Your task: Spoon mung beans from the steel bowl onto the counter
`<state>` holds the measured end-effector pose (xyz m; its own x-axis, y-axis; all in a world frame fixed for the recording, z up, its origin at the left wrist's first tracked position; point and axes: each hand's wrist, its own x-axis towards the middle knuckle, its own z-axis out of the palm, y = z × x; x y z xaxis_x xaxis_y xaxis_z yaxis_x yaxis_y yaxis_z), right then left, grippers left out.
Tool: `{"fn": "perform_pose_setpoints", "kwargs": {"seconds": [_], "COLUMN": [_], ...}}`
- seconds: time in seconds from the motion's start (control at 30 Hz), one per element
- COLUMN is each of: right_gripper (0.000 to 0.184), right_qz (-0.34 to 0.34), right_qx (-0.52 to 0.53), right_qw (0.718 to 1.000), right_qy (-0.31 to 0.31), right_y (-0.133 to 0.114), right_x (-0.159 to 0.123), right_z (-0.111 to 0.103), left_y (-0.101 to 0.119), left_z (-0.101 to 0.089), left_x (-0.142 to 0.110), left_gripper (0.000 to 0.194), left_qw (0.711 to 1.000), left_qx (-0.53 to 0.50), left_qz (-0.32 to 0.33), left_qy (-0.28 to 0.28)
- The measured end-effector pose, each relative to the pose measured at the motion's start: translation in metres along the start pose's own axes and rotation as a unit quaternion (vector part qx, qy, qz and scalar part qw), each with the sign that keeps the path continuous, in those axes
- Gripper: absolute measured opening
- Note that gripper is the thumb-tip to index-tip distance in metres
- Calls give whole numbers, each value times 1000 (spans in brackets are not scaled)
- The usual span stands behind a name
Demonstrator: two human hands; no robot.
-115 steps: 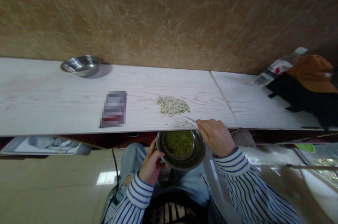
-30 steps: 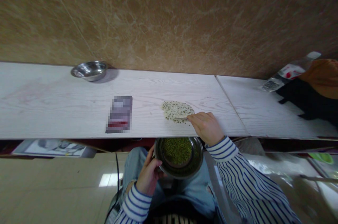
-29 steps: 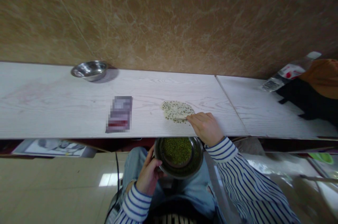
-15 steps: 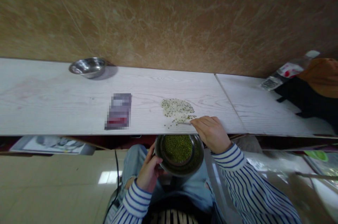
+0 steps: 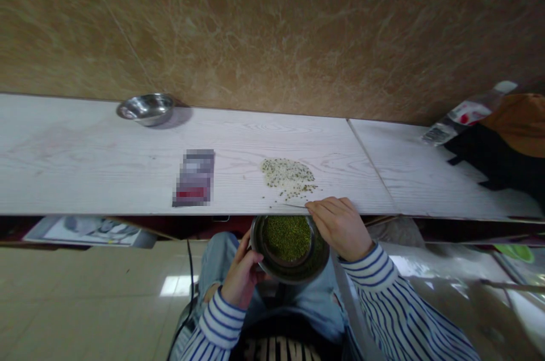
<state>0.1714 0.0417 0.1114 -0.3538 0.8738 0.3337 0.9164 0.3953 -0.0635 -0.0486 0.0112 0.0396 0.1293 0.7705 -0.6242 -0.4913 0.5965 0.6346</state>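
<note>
Since half a second ago, the right hand (image 5: pixel 338 227) has drawn the thin tool (image 5: pixel 290 205) back toward the person, out of the near side of the grain pile (image 5: pixel 287 173) and close to the front edge of the white counter (image 5: pixel 238 134). Right fingertips pinch one end of that tool, which shows as a slim line pointing left from them; its exact kind is too small to tell. Well apart from it, the left hand (image 5: pixel 243 277) is clamped on the left rim of a steel bowl (image 5: pixel 320 254), thumb over the lip, other fingers partly hidden. This bowl sits between the two hands, under the counter's edge, which covers its far rim, and green beans (image 5: pixel 288 237) lie in its bottom. Ahead of both hands, the pile mixes pale grains with green beans, a few strays scattered on its near side, just beyond the tool. Farther ahead and to the left of the left hand are a flat pixelated item (image 5: pixel 195 177) and a second bowl (image 5: pixel 147 110); far to the right of the right hand, a plastic bottle (image 5: pixel 464 114) leans beside black cloth (image 5: pixel 498 162).
</note>
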Motion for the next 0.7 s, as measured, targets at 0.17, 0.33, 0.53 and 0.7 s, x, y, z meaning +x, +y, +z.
{"fn": "perform_pose_setpoints", "kwargs": {"seconds": [0.17, 0.33, 0.53, 0.7], "right_gripper": [18, 20, 19, 19], "right_qz": [23, 32, 22, 21], "right_qx": [-31, -35, -28, -19], "right_qw": [999, 999, 999, 1000], "right_qy": [0, 10, 9, -2], "right_y": [6, 7, 3, 2], "right_x": [1, 4, 6, 3], "right_z": [-1, 0, 0, -7], "left_y": [0, -3, -1, 0], "left_z": [-3, -5, -4, -2], "left_x": [0, 1, 0, -1], "left_gripper": [77, 72, 76, 77], "left_qw": [1000, 1000, 1000, 1000], "left_qx": [5, 7, 8, 3], "left_qz": [-2, -6, -10, -15], "left_qy": [-4, -10, -10, -5]}}
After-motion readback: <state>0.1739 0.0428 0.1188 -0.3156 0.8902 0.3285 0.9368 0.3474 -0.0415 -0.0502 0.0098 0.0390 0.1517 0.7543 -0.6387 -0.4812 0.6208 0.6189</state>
